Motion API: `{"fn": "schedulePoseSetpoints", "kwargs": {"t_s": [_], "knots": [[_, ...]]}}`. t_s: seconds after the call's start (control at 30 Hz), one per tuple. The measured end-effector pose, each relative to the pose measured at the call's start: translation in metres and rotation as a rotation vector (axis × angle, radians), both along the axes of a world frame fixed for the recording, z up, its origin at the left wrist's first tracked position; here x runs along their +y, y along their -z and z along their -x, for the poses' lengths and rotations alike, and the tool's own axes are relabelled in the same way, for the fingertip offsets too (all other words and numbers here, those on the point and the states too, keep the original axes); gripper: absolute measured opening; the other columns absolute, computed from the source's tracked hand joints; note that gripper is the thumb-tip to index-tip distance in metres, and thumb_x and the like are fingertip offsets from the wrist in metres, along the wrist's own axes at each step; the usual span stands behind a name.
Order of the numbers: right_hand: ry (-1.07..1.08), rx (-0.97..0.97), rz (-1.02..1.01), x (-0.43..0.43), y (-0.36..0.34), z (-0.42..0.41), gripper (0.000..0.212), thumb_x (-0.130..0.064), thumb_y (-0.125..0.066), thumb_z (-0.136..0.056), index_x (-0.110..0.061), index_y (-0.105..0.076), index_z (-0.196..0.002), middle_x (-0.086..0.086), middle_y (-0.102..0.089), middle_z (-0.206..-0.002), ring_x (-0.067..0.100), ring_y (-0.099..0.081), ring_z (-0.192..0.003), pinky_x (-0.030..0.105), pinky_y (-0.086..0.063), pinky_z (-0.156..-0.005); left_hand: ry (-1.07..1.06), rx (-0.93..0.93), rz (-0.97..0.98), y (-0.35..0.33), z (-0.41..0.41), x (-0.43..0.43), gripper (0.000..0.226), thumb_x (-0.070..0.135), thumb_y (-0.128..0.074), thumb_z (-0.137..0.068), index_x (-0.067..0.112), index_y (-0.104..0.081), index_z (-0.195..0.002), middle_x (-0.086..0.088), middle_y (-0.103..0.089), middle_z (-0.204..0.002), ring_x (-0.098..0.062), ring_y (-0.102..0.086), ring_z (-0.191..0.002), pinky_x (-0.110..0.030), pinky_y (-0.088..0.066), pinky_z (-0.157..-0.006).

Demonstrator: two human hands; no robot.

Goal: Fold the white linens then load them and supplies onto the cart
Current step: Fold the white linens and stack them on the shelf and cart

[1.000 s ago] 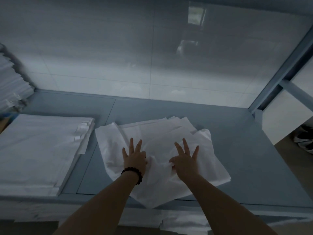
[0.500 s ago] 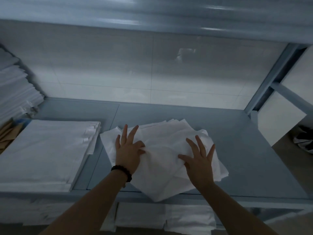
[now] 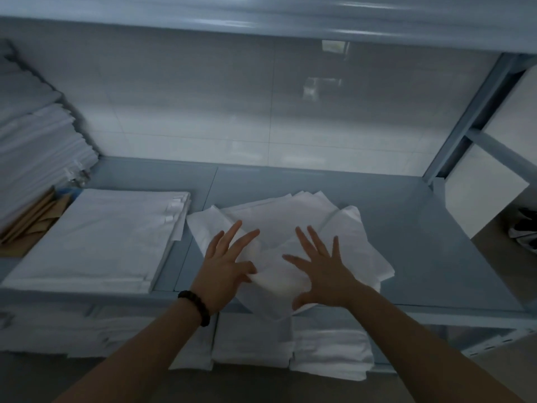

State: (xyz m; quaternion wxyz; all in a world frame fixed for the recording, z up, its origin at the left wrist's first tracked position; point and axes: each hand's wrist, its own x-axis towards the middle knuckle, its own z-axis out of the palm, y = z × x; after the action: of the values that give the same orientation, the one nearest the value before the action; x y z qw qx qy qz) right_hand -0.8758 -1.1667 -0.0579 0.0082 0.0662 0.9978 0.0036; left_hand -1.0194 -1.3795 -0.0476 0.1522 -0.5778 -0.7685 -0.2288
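Note:
A loose pile of white linens (image 3: 293,219) lies rumpled on the blue-grey shelf (image 3: 421,242), its near corner hanging over the front edge. Both my hands lie on it with fingers spread and straight. My left hand (image 3: 223,266), a dark bead bracelet on its wrist, presses the pile's left part, and its thumb touches a raised fold of cloth. My right hand (image 3: 322,271) presses the right part. The raised fold (image 3: 276,280) bunches up between the two hands.
A flat stack of folded white linens (image 3: 101,234) lies on the shelf to the left. Behind it stand a tall linen stack (image 3: 35,146) and brown paper items (image 3: 37,219). More folded linens (image 3: 290,344) fill the lower shelf. An upper shelf (image 3: 261,13) and a post (image 3: 465,117) bound the space.
My hands have slid closer together on the linen pile, bunching a fold up between them. The pile's near corner now hangs over the shelf's front edge.

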Motion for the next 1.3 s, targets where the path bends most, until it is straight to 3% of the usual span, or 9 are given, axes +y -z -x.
{"fn": "schedulePoseSetpoints", "kwargs": {"t_s": [0.13,0.27,0.4,0.6,0.77,0.93,1.03,1.13,1.3], "knots": [[-0.088,0.138,-0.115,-0.037,0.011,0.001,0.024,-0.049,-0.078,-0.067,-0.033,-0.070,-0.083,0.001,0.000,-0.159,0.036,0.012,-0.145,0.074,0.009,-0.103,-0.027,0.057,0.114,0.006,-0.009,-0.022,0.034,0.024,-0.094,-0.049,0.031,-0.064,-0.064,-0.009,-0.051,-0.140,-0.039,-0.025,-0.138,-0.063,-0.023,-0.104],[0.044,0.294,-0.117,-0.064,0.033,-0.012,0.028,-0.035,-0.090,-0.051,-0.031,-0.062,-0.054,0.006,-0.045,-0.146,0.037,-0.026,-0.140,0.076,-0.015,-0.103,-0.037,0.060,0.242,0.019,-0.016,-0.040,0.036,0.046,-0.091,-0.045,0.039,-0.065,-0.068,-0.005,-0.045,-0.145,-0.037,-0.022,-0.138,-0.065,-0.022,-0.104],[0.156,0.312,-0.057,-0.077,0.054,-0.025,0.022,-0.040,-0.087,-0.056,-0.032,-0.067,-0.062,0.008,-0.044,-0.147,0.035,-0.024,-0.142,0.070,-0.014,-0.104,-0.050,0.068,0.379,0.028,-0.032,-0.029,0.051,0.070,-0.077,-0.048,0.039,-0.069,-0.088,-0.002,-0.025,-0.156,-0.036,-0.017,-0.142,-0.066,-0.013,-0.109],[0.117,0.386,-0.005,-0.046,0.053,-0.041,0.049,-0.074,-0.054,-0.071,-0.037,-0.071,-0.100,0.009,-0.039,-0.150,0.032,-0.017,-0.143,0.069,-0.008,-0.106,-0.130,0.122,0.315,0.038,-0.064,0.005,0.024,0.054,-0.077,-0.064,0.034,-0.066,-0.058,0.001,-0.036,-0.150,-0.032,-0.015,-0.143,-0.058,-0.006,-0.110],[0.268,0.346,0.038,0.031,0.048,-0.063,0.072,-0.079,-0.036,-0.076,-0.028,-0.067,-0.117,0.010,-0.036,-0.152,0.035,-0.020,-0.144,0.076,-0.010,-0.102,-0.172,0.079,0.525,0.043,-0.074,0.001,0.037,0.050,-0.091,-0.039,0.032,-0.062,-0.052,-0.003,-0.050,-0.142,-0.041,-0.040,-0.132,-0.058,-0.014,-0.106],[0.370,-0.041,0.029,0.103,0.071,-0.070,0.103,-0.093,-0.003,-0.063,-0.041,-0.020,-0.149,-0.004,0.014,-0.160,0.019,0.037,-0.136,0.068,0.017,-0.104,-0.202,-0.045,0.658,0.048,-0.103,0.034,0.095,0.078,-0.078,-0.028,0.027,-0.073,-0.108,-0.016,-0.049,-0.141,-0.047,-0.045,-0.126,-0.062,-0.019,-0.099],[0.353,-0.169,0.072,0.129,0.082,-0.054,0.113,-0.099,0.001,-0.051,-0.045,-0.001,-0.150,-0.002,0.014,-0.161,0.018,0.039,-0.135,0.069,0.020,-0.101,-0.264,-0.092,0.704,0.055,-0.126,0.072,0.115,0.084,-0.070,-0.036,0.029,-0.054,-0.136,-0.019,-0.044,-0.145,-0.054,-0.039,-0.127,-0.066,-0.012,-0.102],[0.302,-0.309,0.129,0.142,0.087,-0.033,0.120,-0.104,-0.010,-0.043,-0.047,0.007,-0.148,0.005,0.011,-0.161,0.024,0.030,-0.142,0.071,0.019,-0.101,-0.366,-0.129,0.777,0.088,-0.130,0.094,0.095,0.079,-0.043,-0.077,0.041,0.005,-0.150,-0.013,0.008,-0.160,-0.053,0.011,-0.140,-0.069,0.029,-0.096],[0.257,-0.394,0.121,0.150,0.098,-0.021,0.119,-0.105,-0.015,-0.042,-0.051,0.008,-0.146,0.011,0.007,-0.161,0.028,0.024,-0.144,0.074,0.017,-0.099,-0.399,-0.197,0.874,0.114,-0.112,0.097,0.073,0.071,-0.029,-0.088,0.044,0.000,-0.149,-0.002,0.007,-0.162,-0.046,0.006,-0.144,-0.071,0.024,-0.095]]}}
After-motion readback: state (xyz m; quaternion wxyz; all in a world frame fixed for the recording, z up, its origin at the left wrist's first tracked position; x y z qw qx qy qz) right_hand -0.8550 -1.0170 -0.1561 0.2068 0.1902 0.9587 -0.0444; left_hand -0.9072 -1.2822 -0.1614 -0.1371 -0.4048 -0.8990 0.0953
